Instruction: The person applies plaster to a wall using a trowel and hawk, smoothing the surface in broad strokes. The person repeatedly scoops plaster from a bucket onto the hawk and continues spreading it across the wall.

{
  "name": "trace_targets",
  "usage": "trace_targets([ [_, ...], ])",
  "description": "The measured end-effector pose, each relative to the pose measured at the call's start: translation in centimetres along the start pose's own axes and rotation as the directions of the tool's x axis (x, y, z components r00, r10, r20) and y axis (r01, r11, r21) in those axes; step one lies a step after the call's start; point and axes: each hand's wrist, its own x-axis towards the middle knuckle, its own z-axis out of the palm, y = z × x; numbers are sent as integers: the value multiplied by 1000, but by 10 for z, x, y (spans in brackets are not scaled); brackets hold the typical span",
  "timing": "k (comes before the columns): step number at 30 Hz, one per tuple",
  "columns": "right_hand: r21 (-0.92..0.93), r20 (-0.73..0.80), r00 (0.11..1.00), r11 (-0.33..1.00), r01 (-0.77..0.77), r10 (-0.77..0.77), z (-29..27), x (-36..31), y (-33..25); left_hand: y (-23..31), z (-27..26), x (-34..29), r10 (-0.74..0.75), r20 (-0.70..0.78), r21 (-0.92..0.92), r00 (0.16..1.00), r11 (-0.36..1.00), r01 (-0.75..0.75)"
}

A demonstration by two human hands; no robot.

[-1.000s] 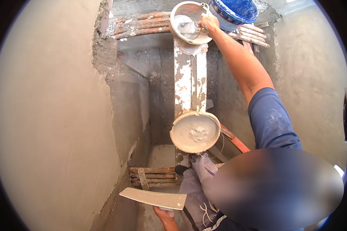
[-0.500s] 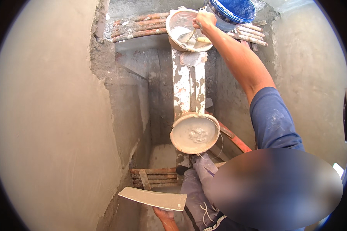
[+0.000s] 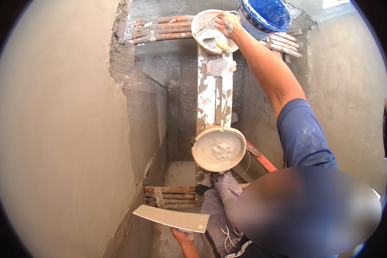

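Low in the view, my left hand (image 3: 182, 235) holds a long, pale plastering float (image 3: 172, 218) from beneath; the board hides part of its fingers. My right arm is stretched far forward to a bucket of white mix (image 3: 195, 28). Over that bucket's right side, my right hand (image 3: 227, 25) has its fingers closed around a thin, yellowish-edged thing that slants down into the bucket; its kind is unclear. A trowel with a wooden handle (image 3: 222, 46) rests in the same bucket beside the hand, its blade in the mix. Grey mix is smeared near my wrist.
A blue-rimmed bucket (image 3: 266, 17) stands at the far right on poles (image 3: 284, 44). A narrow, paint-spotted plank (image 3: 206, 101) runs between the pole supports over a deep gap. A bucket of grey mix (image 3: 219, 150) stands near my legs. Plastered walls rise on both sides.
My right hand has turned over the far bucket, and the wooden-handled trowel lies at a different angle. The view has shifted slightly. My left hand and the float have hardly moved.
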Motion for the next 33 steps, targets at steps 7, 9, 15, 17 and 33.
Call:
trace_targets([
  [7,-571,162,930,737,361,-331,5,-179,27,10,11,-26,-15,38,-81,999,997,18],
  [9,-706,353,923,603,372,-156,-35,-263,53,18,21,-38,-11,83,-120,996,993,21],
  [15,-865,474,482,288,411,736,-192,-497,112,34,13,-74,6,153,-198,988,980,25],
  [17,-880,450,373,331,341,811,-212,-567,102,38,2,-83,157,163,-82,974,986,-145],
  [33,-921,335,219,269,281,916,-127,-690,-19,33,-173,-180,259,-110,-17,960,965,-262],
])
